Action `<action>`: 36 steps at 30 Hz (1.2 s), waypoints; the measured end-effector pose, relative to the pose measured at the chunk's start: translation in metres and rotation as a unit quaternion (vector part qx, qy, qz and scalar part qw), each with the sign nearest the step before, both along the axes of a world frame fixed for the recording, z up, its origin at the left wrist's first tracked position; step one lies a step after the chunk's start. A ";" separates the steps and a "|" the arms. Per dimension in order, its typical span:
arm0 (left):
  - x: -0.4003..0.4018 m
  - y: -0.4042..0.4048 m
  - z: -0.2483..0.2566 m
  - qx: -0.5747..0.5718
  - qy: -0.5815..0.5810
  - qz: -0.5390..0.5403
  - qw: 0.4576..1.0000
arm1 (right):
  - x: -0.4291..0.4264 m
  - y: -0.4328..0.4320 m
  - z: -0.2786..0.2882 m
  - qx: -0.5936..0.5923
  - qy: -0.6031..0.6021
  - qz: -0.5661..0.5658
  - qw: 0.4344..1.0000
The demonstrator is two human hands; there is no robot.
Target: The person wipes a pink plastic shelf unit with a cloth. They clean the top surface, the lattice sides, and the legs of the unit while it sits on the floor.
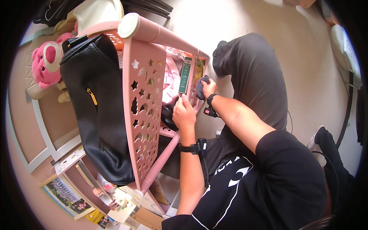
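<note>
A dark grey cloth [200,88] is bunched in my right hand [210,89], close to the outer side of the lower tier of a pink plastic shelf rack [145,49]. My left hand [184,113] is at the opening of that tier, its thumb by the near end of a green and white box [185,75]. Its other fingers are curled and partly hidden, so a hold cannot be made out. Pink fabric or plastic [171,82] lies beside the box. A glossy black object [169,116] sits under my left hand.
A black leather bag [100,115] rests on the rack's top tier. Behind it are a pink plush bear [47,64] and a cream plastic seat [97,14]. A low shelf with small items [120,204] stands at lower left. Another person's leg [330,149] shows at right.
</note>
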State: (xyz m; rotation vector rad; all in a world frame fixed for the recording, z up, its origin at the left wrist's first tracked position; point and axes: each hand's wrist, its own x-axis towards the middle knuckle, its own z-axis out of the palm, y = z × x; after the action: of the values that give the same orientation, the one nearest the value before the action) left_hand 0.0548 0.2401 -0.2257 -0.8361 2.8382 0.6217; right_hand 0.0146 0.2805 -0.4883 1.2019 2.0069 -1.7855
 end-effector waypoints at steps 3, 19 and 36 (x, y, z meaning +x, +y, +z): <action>0.001 -0.001 0.000 0.000 0.006 -0.001 1.000 | -0.013 -0.002 -0.003 -0.019 0.001 -0.036 0.999; 0.014 -0.004 -0.014 -0.013 0.008 -0.005 1.000 | -0.089 0.014 -0.008 -0.002 -0.038 -0.105 0.994; 0.018 -0.012 -0.017 -0.061 0.015 -0.005 0.998 | 0.020 -0.019 -0.020 -0.005 -0.078 0.122 0.989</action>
State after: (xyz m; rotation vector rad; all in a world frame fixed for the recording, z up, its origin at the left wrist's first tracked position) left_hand 0.0724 0.2285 -0.2428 -0.8356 2.9316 0.4683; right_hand 0.0350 0.2619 -0.5079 1.0074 1.9582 -1.5353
